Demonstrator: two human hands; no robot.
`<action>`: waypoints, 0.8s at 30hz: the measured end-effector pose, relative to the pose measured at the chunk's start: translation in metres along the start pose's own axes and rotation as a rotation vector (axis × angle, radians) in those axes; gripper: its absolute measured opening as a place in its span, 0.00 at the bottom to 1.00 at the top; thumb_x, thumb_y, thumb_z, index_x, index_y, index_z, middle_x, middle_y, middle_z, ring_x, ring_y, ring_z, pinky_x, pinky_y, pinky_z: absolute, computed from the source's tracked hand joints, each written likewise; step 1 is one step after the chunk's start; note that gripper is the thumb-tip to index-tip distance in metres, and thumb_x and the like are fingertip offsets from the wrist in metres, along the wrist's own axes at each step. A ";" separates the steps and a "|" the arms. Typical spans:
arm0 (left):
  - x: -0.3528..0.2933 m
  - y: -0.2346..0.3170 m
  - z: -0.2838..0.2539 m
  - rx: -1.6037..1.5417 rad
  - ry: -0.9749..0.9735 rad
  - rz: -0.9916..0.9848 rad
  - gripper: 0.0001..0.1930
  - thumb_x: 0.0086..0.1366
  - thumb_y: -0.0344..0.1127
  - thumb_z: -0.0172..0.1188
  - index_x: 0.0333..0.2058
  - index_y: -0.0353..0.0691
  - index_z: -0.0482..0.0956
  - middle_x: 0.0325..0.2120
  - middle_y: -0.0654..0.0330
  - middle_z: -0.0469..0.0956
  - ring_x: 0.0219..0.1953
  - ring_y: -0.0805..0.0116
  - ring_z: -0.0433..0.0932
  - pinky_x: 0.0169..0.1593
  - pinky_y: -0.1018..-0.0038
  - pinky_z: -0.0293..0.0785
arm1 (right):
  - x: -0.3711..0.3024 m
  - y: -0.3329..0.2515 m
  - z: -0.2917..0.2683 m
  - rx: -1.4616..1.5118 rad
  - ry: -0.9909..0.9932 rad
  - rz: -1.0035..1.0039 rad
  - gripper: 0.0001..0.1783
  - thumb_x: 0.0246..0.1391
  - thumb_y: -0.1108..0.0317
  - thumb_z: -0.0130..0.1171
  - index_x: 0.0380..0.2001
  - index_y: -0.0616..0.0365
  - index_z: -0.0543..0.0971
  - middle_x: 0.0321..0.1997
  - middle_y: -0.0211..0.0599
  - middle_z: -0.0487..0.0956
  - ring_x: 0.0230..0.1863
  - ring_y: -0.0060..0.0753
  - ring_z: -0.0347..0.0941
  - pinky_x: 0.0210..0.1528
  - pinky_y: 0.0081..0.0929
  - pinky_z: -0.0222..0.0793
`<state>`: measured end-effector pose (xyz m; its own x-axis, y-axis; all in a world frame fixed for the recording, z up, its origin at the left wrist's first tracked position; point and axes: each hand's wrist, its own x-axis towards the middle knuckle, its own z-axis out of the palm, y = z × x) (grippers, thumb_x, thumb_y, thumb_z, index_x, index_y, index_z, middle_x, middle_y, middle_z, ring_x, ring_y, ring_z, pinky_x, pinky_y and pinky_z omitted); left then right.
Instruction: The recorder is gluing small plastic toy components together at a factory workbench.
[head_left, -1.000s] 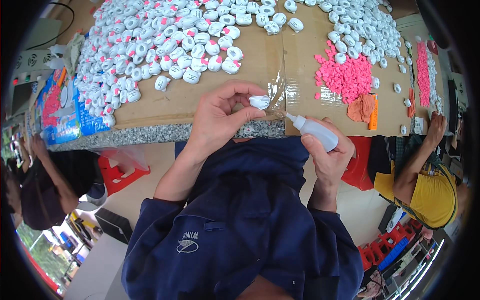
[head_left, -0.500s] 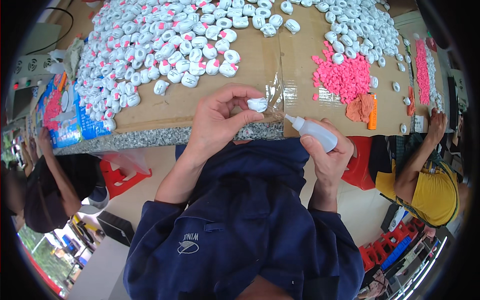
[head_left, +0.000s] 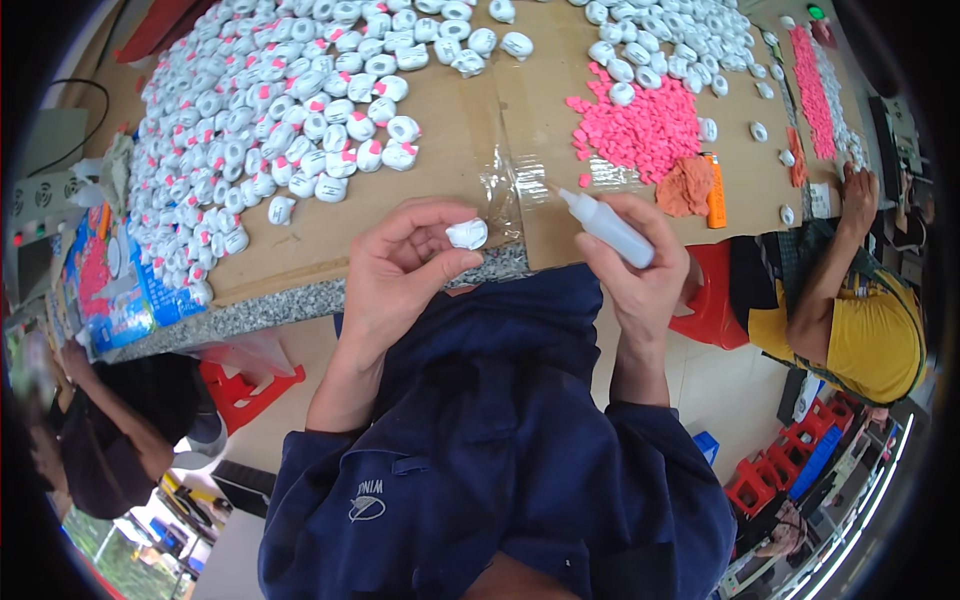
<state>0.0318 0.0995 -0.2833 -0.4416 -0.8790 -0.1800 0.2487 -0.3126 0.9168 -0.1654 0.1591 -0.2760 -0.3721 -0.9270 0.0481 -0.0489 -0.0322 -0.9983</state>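
Note:
In my left hand (head_left: 400, 265), a small white moulded piece (head_left: 467, 234) with dark marks is pinched between thumb and fingers above the table's front edge. My right hand (head_left: 645, 280) is wrapped round a white squeeze bottle (head_left: 622, 236), its thin nozzle tilted up and leftward. The nozzle tip is apart from the piece. Beyond my left hand spreads a large heap of similar white pieces (head_left: 300, 130), many with pink parts on them. Past the bottle lies a pile of small pink pieces (head_left: 640, 125).
An orange crumpled cloth (head_left: 685, 188) and an orange stick-like object (head_left: 715, 195) lie right of the pink pile. More white pieces (head_left: 680, 35) sit behind it. Cardboard (head_left: 430, 165) covers the granite-edged table (head_left: 270, 310). People work at left and right, near red stools (head_left: 715, 300).
The whole view has shifted and turned slightly. My left hand has turned the white piece, showing another side. The bottle's nozzle is farther from the piece and tilted more upward.

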 end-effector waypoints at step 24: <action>0.000 -0.012 0.016 -0.105 -0.060 -0.128 0.16 0.55 0.19 0.56 0.44 0.29 0.70 0.37 0.57 0.76 0.39 0.74 0.75 0.43 0.80 0.71 | 0.036 0.016 -0.011 -0.780 0.002 -0.303 0.07 0.43 0.76 0.58 0.29 0.59 0.79 0.29 0.35 0.74 0.35 0.32 0.68 0.37 0.25 0.64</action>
<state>0.0148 0.1096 -0.2885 -0.5257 -0.8072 -0.2686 0.2745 -0.4598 0.8445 -0.1893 0.1293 -0.2900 -0.2408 -0.9193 0.3113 -0.7745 -0.0113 -0.6325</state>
